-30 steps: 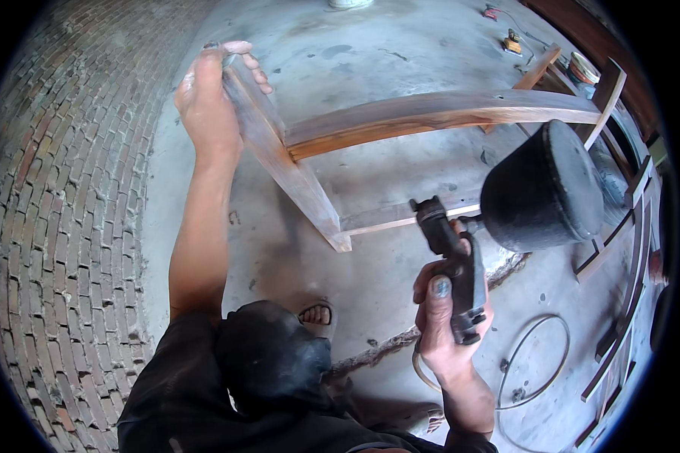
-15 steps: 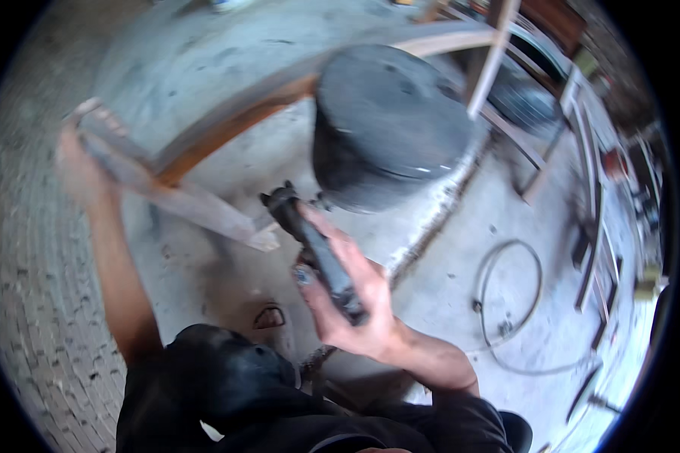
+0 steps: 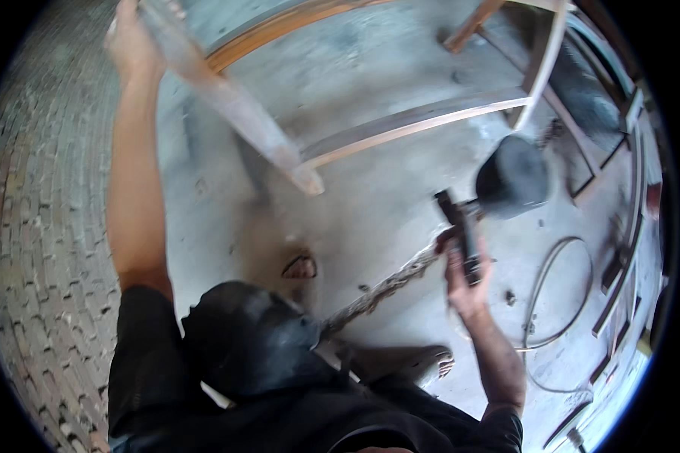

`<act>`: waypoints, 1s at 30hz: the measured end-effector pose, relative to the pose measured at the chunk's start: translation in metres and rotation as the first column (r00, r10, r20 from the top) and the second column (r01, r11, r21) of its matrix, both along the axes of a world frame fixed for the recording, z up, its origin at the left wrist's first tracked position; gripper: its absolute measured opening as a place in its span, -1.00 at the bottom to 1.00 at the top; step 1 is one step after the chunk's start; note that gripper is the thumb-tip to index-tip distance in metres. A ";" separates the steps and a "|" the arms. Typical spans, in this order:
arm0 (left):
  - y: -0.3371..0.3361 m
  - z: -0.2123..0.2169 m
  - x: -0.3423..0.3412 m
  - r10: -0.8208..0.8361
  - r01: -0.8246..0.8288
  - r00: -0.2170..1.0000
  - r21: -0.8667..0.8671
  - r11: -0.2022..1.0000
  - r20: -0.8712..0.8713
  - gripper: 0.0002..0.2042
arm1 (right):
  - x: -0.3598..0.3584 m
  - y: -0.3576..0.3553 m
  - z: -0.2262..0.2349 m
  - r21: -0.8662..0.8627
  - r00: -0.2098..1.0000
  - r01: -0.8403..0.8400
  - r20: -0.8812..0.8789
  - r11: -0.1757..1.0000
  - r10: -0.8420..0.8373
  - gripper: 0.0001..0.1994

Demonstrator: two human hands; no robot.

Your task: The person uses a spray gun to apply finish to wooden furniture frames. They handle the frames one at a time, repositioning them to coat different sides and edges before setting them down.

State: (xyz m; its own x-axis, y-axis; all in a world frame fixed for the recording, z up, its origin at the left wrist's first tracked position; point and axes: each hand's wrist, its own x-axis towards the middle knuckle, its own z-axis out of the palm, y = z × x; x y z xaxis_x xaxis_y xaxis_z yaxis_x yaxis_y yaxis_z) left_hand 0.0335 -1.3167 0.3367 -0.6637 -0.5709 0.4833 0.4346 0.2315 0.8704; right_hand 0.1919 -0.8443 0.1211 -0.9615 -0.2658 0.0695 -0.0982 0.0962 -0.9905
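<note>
Right hand (image 3: pixel 467 273) clamped on spray gun (image 3: pixel 461 230), black cup (image 3: pixel 512 177) at centre right; left hand (image 3: pixel 132 45) gripping wooden frame leg (image 3: pixel 227 106) at upper left. Risks: hose (image 3: pixel 381 291) snagging a foot, frame tipping, uneven coat.

The spray gun (image 3: pixel 465 238) is black, with a dark grey cup (image 3: pixel 512 178). The wooden frame (image 3: pixel 400 124) shows orange-brown and pale edges; the brick paving (image 3: pixel 30 226) is grey-brown, in rows

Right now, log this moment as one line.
left hand: gripping wooden chair leg | right hand: holding spray gun, dark cup | hose trails to floor
</note>
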 end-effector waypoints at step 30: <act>0.042 -0.043 0.055 -0.036 0.040 0.998 0.089 0.995 -0.042 -0.28 | 0.068 0.116 0.053 -0.010 0.976 -0.215 0.042 0.977 0.215 -0.42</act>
